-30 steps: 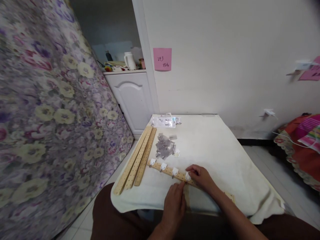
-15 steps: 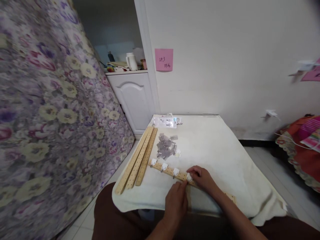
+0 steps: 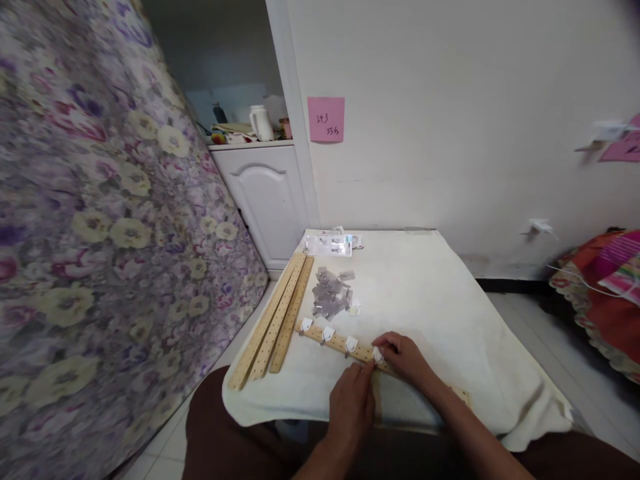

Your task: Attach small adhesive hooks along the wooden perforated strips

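A narrow wooden strip (image 3: 367, 350) with rows of holes lies slantwise near the table's front edge. Along it sit several small white hooks (image 3: 351, 344) with metal ends hanging over its near side. Both hands meet at the rightmost white hook (image 3: 378, 355). My right hand (image 3: 406, 359) pinches it from the right, thumb and fingers closed. From the near side, my left hand (image 3: 351, 398) is closed, its fingertips pressed to the hook's lower edge. Part of the strip runs hidden beneath the right hand and forearm.
Several wooden strips (image 3: 267, 320) with holes lie along the table's left side. Beside them is a pile of grey translucent pieces (image 3: 330, 295) and a small white piece (image 3: 355, 307). Clear packaging (image 3: 327, 245) lies at the back. A pale cloth (image 3: 425, 287) covers the table.
Both hands stay at the same white hook, which seems turned very slightly. The whole view has shifted a little; nothing else has visibly moved.
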Available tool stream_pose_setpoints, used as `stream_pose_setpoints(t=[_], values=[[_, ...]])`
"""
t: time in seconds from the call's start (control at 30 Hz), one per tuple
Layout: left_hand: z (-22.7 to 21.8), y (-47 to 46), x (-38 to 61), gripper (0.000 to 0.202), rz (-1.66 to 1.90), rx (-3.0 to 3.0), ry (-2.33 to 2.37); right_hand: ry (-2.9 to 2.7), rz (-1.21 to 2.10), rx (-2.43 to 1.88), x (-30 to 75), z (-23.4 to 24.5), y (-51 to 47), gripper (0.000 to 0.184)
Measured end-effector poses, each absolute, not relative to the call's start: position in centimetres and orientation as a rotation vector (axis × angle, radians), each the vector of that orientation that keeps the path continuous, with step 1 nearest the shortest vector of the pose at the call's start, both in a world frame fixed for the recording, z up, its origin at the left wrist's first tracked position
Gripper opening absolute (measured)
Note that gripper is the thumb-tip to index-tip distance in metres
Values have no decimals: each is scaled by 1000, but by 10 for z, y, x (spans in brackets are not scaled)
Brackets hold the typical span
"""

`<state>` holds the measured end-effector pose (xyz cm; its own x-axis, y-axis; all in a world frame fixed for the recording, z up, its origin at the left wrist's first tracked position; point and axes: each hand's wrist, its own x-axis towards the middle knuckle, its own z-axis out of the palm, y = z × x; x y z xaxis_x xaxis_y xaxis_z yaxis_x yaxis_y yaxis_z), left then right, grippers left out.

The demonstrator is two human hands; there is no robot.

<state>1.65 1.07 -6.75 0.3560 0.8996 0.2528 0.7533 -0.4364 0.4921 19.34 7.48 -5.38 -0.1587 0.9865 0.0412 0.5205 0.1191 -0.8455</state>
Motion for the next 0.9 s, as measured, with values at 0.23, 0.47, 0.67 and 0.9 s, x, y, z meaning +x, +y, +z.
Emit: stream_pose_setpoints(t=[0.23,0.47,0.67,0.9], values=[[-65,10,17,52,669,2308,1485,-1749,955,-1456,194,-54,76,28],[-66,10,17,52,675,2299,1460,-1746,960,-1455,194,-55,75,27],[-65,10,17,51,678,2324,1462,-1747,964,-1452,195,-54,75,25],[-61,10,18,53,617,2322,1498,-1772,931,-1444,195,-53,72,24]])
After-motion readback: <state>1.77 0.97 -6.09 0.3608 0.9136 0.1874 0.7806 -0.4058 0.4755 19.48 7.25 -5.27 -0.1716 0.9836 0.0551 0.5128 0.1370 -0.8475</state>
